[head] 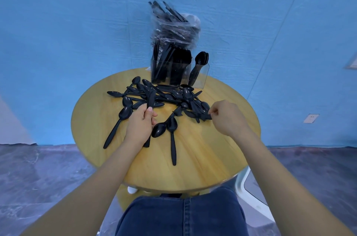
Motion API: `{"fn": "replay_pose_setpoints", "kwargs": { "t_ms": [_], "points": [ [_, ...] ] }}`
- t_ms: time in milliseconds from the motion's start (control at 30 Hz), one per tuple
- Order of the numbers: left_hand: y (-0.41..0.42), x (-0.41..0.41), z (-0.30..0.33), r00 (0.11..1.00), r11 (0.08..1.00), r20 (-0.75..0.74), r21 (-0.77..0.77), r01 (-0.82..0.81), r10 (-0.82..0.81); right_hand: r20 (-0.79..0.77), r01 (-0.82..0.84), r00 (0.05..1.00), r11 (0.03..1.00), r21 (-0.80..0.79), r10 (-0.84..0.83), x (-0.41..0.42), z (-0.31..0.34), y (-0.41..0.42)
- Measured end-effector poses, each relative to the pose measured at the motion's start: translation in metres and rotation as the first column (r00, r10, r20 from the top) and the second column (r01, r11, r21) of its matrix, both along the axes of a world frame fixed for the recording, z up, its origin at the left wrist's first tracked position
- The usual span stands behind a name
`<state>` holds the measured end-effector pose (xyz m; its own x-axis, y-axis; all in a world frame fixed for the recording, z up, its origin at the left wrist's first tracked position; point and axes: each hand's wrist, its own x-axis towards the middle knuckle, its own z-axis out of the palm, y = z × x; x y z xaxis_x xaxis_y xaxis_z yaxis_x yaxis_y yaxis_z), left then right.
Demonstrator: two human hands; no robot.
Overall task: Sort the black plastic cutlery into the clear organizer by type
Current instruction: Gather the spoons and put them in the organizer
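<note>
A heap of black plastic cutlery (164, 96), mostly spoons, lies across the middle of a round wooden table (202, 150). My left hand (141, 123) grips a black knife (151, 98) that points up and away, with its handle end showing below my wrist. My right hand (228, 116) pinches the end of a black piece (204, 117) at the heap's right edge. The clear organizer (201, 78) stands at the table's far edge. Its left compartments hold knives and forks, and its right one holds spoons (201, 60).
Behind the organizer stands a clear plastic bag (173, 29) stuffed with more black cutlery. Two loose spoons (172, 131) lie between my hands. A blue wall rises behind the table. My knees in blue jeans are below the table, and a white chair part is at the lower right.
</note>
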<state>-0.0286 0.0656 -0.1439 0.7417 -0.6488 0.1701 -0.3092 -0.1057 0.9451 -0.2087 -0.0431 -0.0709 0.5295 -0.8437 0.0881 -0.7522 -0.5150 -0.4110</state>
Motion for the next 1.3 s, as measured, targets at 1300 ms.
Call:
{"fn": "replay_pose_setpoints", "kwargs": {
  "t_ms": [1300],
  "points": [
    [-0.014, 0.050, 0.037, 0.782, 0.919, -0.624, -0.317, -0.234, -0.016, 0.329, -0.458, 0.856, 0.880, 0.126, 0.399, 0.123, -0.029, 0.032]
  ]
}}
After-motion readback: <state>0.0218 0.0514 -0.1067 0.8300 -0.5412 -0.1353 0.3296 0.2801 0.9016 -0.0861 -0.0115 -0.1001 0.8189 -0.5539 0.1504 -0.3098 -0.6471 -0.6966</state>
